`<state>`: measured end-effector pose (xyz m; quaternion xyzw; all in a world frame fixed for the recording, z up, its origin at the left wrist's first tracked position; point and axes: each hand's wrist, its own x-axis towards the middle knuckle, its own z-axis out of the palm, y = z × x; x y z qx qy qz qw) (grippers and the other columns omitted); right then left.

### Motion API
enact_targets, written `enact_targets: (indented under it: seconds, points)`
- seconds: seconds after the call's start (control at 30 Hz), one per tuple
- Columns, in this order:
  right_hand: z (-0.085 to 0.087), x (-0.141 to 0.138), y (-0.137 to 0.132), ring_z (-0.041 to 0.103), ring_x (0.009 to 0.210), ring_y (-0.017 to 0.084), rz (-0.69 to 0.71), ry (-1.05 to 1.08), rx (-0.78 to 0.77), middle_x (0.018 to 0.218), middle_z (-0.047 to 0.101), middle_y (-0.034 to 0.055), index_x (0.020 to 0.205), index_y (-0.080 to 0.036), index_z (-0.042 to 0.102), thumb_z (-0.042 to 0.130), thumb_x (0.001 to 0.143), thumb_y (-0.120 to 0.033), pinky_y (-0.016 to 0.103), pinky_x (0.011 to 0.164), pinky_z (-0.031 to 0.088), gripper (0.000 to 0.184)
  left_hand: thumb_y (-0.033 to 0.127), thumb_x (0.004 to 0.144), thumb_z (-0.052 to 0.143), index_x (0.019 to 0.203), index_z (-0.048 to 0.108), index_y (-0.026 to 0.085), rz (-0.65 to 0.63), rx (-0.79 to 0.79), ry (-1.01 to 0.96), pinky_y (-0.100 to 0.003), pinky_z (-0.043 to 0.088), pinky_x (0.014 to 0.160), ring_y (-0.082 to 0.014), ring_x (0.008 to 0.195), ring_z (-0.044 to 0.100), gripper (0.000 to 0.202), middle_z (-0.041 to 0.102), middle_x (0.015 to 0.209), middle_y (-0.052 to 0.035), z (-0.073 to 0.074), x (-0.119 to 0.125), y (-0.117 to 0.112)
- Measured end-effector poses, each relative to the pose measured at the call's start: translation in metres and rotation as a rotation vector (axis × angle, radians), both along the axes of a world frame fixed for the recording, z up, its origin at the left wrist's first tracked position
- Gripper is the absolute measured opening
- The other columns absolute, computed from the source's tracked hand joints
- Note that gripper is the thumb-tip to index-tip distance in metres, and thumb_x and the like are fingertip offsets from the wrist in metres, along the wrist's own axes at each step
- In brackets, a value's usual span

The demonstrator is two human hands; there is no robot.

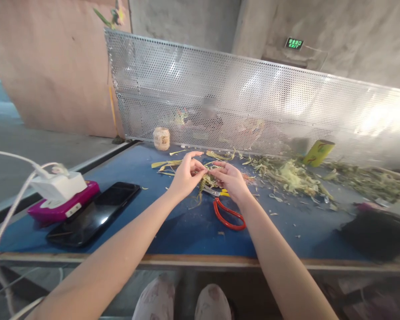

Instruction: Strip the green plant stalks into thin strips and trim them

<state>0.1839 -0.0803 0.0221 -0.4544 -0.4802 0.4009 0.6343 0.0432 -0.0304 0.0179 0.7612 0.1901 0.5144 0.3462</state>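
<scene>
My left hand (186, 174) and my right hand (231, 179) meet over the middle of the blue table (186, 231). Both pinch a small greenish woven leaf piece (207, 179) between their fingertips, the other fingers lifted. Thin leaf strips hang down from the piece toward the table. Red-handled scissors (227, 214) lie flat just below my right wrist, blades pointing toward the hands.
A black phone (95, 213) and a magenta power bank (62, 204) with a white charger (58, 186) sit at the left. Leaf scraps (286, 174) spread along the perforated metal screen (253, 106). A small jar (162, 138), a yellow-green tube (318, 152) and a black object (378, 232) are also here.
</scene>
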Motion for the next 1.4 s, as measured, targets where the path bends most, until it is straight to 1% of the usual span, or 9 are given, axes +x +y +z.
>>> enact_targets:
  seconds: [0.13,0.47,0.53,0.63,0.73,0.97,1.13,1.27,1.4]
  points:
    - [0.002,0.004,-0.001,0.040,0.041,0.002,-0.024,-0.134,0.008,0.067,0.063,-0.0018,0.092,-0.015,0.050,0.072,0.055,-0.030,0.017,0.040,0.028,0.046,0.018,0.073,0.057,0.112,0.039,0.018,0.030,0.086,0.048,-0.023,0.043,0.059,-0.0124,0.070,0.059,0.043,0.062,0.073,-0.0009,0.003,-0.004,-0.002]
    - [0.005,0.014,-0.009,0.055,0.051,0.007,0.195,-0.164,-0.049,0.061,0.062,-0.0025,0.088,-0.016,0.053,0.070,0.061,-0.023,0.022,0.053,0.046,0.033,0.019,0.072,0.060,0.119,0.037,0.019,-0.072,0.212,0.163,-0.024,0.047,0.062,-0.0118,0.069,0.059,0.052,0.061,0.073,0.0002,0.006,-0.009,0.000]
    - [0.005,0.016,-0.008,0.058,0.054,0.009,0.242,-0.176,-0.043,0.062,0.063,-0.0014,0.086,-0.016,0.052,0.069,0.062,-0.022,0.024,0.057,0.048,0.030,0.020,0.071,0.061,0.125,0.033,0.020,-0.092,0.216,0.181,-0.024,0.047,0.062,-0.0128,0.073,0.059,0.060,0.062,0.078,-0.0012,0.006,-0.009,0.002]
    - [0.006,0.018,-0.009,0.061,0.056,0.010,0.291,-0.193,-0.046,0.065,0.065,-0.0001,0.086,-0.016,0.051,0.069,0.063,-0.020,0.025,0.060,0.050,0.029,0.021,0.071,0.062,0.135,0.019,0.024,-0.125,0.225,0.214,-0.023,0.047,0.060,-0.0149,0.080,0.060,0.077,0.064,0.088,-0.0043,0.007,-0.009,0.002]
    - [0.008,0.018,-0.012,0.062,0.056,0.011,0.320,-0.211,-0.046,0.065,0.066,0.0001,0.089,-0.015,0.050,0.069,0.063,-0.018,0.024,0.058,0.050,0.032,0.024,0.072,0.061,0.137,0.012,0.023,-0.151,0.235,0.252,-0.025,0.048,0.062,-0.0162,0.080,0.060,0.082,0.067,0.085,-0.0047,0.009,-0.010,0.000]
    - [0.012,0.016,-0.017,0.062,0.055,0.012,0.316,-0.215,-0.045,0.062,0.065,-0.0006,0.089,-0.015,0.052,0.069,0.064,-0.020,0.025,0.056,0.053,0.031,0.021,0.070,0.062,0.137,0.017,0.024,-0.123,0.155,0.242,-0.028,0.050,0.066,-0.0140,0.067,0.060,0.081,0.063,0.071,-0.0005,0.010,-0.010,-0.003]
    - [0.013,0.013,-0.018,0.063,0.058,0.011,0.290,-0.215,-0.041,0.061,0.065,-0.0002,0.086,-0.015,0.055,0.068,0.065,-0.021,0.026,0.060,0.054,0.025,0.024,0.069,0.063,0.137,0.016,0.022,-0.060,0.166,0.276,-0.027,0.049,0.065,-0.0129,0.064,0.058,0.083,0.062,0.070,0.0000,0.009,-0.011,-0.003]
    - [0.012,0.012,-0.017,0.061,0.054,0.011,0.250,-0.286,-0.025,0.058,0.063,-0.0004,0.082,-0.015,0.058,0.068,0.064,-0.023,0.026,0.059,0.054,0.023,0.023,0.070,0.062,0.137,0.011,0.022,0.020,0.220,0.348,-0.024,0.048,0.063,-0.0115,0.062,0.056,0.085,0.063,0.073,0.0002,0.008,-0.011,-0.003]
    - [0.008,0.011,-0.014,0.059,0.048,0.009,0.224,-0.363,0.041,0.057,0.061,-0.0025,0.081,-0.016,0.058,0.069,0.063,-0.023,0.024,0.052,0.052,0.022,0.020,0.067,0.063,0.138,-0.001,0.021,0.038,0.254,0.377,-0.023,0.046,0.060,-0.0118,0.059,0.054,0.096,0.064,0.072,-0.0001,0.007,-0.008,-0.003]
